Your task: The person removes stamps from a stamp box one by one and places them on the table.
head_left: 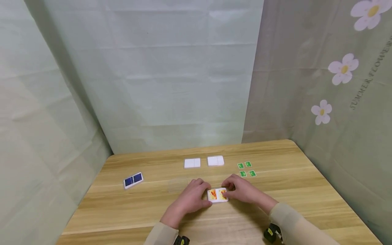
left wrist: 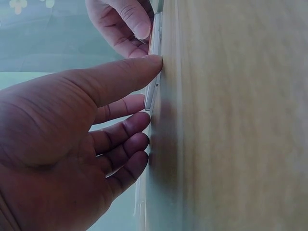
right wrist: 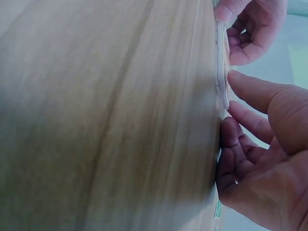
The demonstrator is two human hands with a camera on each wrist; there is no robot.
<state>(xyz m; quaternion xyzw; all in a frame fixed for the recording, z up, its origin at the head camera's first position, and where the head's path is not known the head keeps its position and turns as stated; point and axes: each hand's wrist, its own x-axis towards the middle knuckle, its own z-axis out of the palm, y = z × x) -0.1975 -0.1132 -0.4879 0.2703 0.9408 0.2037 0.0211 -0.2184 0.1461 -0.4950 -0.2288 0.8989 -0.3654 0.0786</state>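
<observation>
Near the front edge of the bench [head_left: 275, 217], centred before the person: one small stack of cards [head_left: 217, 195], white-bordered, face printed in orange, red and yellow, lying flat. Long axis runs left to right across the bench.

Left hand [head_left: 192, 198]: at the stack's left short end, thumb tip pressed to the near edge, fingers [left wrist: 126, 130] curled loosely against the far side; it pinches the stack's edge. Left wrist view confirms thumb and fingertips meeting the thin white edge.

Right hand [head_left: 242, 190]: at the stack's right short end, thumb and fingers closed on that end in a matching pinch; right wrist view shows the fingers [right wrist: 243, 118] at the card edge. Both hands equally near; stack lies between them, touching both.

Other items, beyond the hands:
- two white card pairs [head_left: 203, 162], side by side, well apart from the stack.
- four green cards [head_left: 246, 169], small, in a two-by-two group, to the right of the white ones.
- blue cards [head_left: 133, 180], one angled pair, far left.

Writing: curtain [head_left: 352, 102] at right, flower print, reads "SUMMER FLOWER", cut off at the frame edge. No legible text on any card.
</observation>
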